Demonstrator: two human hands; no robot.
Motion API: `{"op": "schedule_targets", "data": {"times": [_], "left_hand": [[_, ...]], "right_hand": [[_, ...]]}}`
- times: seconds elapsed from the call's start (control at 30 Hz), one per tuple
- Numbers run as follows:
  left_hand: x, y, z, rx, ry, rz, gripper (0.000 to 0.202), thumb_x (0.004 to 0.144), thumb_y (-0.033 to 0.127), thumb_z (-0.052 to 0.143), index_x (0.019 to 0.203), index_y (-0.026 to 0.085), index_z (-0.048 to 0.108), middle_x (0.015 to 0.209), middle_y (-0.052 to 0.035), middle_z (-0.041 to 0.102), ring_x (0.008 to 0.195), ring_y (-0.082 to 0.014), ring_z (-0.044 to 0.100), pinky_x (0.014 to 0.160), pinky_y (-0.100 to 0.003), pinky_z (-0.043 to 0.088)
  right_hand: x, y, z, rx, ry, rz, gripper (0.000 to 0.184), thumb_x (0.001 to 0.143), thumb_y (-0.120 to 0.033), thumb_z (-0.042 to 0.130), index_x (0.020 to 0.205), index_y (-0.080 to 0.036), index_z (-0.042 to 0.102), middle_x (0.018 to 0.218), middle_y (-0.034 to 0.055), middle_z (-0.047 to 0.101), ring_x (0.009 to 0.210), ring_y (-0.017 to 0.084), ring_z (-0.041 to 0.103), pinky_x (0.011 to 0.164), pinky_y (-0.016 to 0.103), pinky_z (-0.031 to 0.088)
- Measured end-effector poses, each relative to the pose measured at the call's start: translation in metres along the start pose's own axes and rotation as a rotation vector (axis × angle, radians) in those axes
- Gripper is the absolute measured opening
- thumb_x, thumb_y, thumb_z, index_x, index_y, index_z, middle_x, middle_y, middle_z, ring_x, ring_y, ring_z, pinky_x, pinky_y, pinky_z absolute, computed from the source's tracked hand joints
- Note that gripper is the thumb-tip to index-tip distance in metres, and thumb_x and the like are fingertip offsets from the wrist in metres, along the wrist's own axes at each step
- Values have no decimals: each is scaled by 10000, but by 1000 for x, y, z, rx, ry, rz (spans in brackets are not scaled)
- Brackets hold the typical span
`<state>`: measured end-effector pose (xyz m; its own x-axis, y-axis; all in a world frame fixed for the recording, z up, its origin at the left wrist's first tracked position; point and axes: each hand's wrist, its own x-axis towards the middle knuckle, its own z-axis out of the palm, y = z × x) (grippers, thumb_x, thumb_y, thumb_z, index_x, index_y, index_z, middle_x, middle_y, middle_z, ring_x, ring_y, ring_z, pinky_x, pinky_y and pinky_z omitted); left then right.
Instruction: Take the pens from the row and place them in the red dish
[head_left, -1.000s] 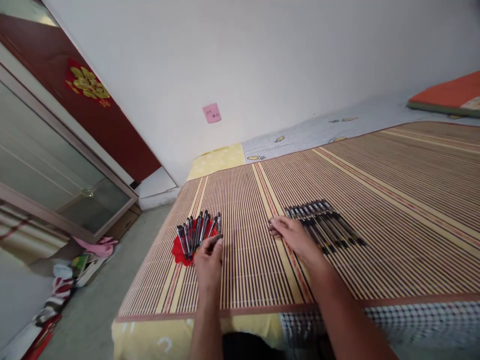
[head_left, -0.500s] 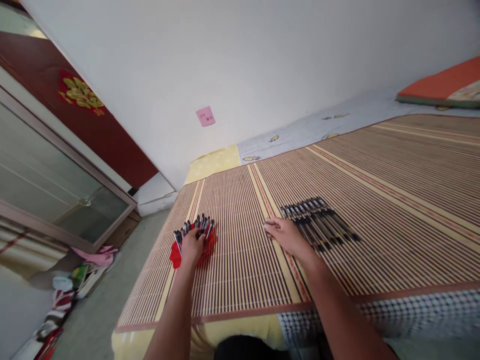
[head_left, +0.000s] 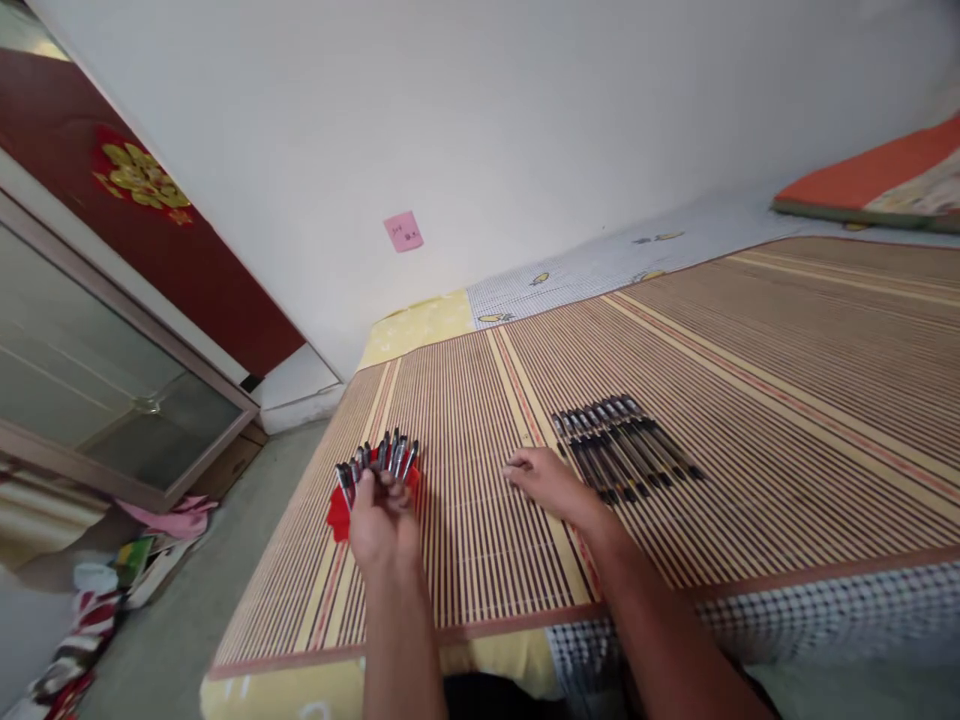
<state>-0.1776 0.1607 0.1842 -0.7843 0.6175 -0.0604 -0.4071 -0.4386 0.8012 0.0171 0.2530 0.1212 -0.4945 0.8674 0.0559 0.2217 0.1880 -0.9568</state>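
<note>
Black pens (head_left: 402, 452) stand bunched, caps up, in a red holder (head_left: 339, 518) at the left of the striped mat. My left hand (head_left: 382, 520) is in front of them, palm turned partly upward and fingers curled; what they hold, if anything, is hidden against the dark pens. Toward the middle of the mat, my right hand (head_left: 551, 482) hovers low with thumb and fingertips together, and nothing shows between them. Just right of it lies a row of several similar black pens (head_left: 626, 448), side by side with their ends roughly lined up.
The striped mat (head_left: 465, 560) covers a bed by a white wall with a pink note (head_left: 403, 231). An orange folded quilt (head_left: 870, 175) is at the far right. Left of the bed are a glass-paned door (head_left: 112, 370) and clothes on the floor (head_left: 90, 620).
My left hand has turned from palm down over the bunched pens to palm partly up, drawing slightly toward me. My right hand has shifted a little left. The view has also moved slightly.
</note>
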Motion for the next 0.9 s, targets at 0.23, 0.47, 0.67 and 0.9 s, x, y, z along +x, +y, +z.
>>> {"op": "schedule_targets", "data": {"times": [0.23, 0.47, 0.67, 0.9], "left_hand": [[-73, -57, 26, -33, -53, -180, 188, 837, 288, 669, 750, 161, 563, 589, 43, 489, 478, -62, 428, 429, -159, 312], [-72, -56, 22, 79, -58, -93, 329, 685, 388, 807, 786, 161, 592, 629, 47, 526, 517, -61, 464, 429, -155, 323], [-71, -66, 18, 93, -31, -185, 365, 639, 377, 837, 809, 157, 600, 649, 38, 552, 524, -61, 485, 419, -144, 322], [-70, -68, 16, 92, -46, -193, 329, 695, 380, 809, 823, 152, 611, 657, 33, 556, 527, -59, 498, 431, -146, 339]], "right_hand": [[-8, -9, 22, -91, -283, -115, 108, 789, -114, 600, 760, -144, 700, 668, -26, 639, 656, 111, 571, 586, 194, 360], [-8, -9, -24, -382, 106, -9, 157, 829, -117, 565, 836, -154, 718, 855, 56, 734, 799, 157, 643, 683, 222, 387], [-19, -4, -66, -673, 283, 277, 203, 882, -160, 532, 898, -174, 733, 949, 117, 756, 848, 207, 684, 695, 259, 395], [-17, 3, -64, -770, 205, 396, 214, 877, -151, 534, 902, -112, 743, 963, 209, 749, 921, 278, 705, 738, 307, 421]]}}
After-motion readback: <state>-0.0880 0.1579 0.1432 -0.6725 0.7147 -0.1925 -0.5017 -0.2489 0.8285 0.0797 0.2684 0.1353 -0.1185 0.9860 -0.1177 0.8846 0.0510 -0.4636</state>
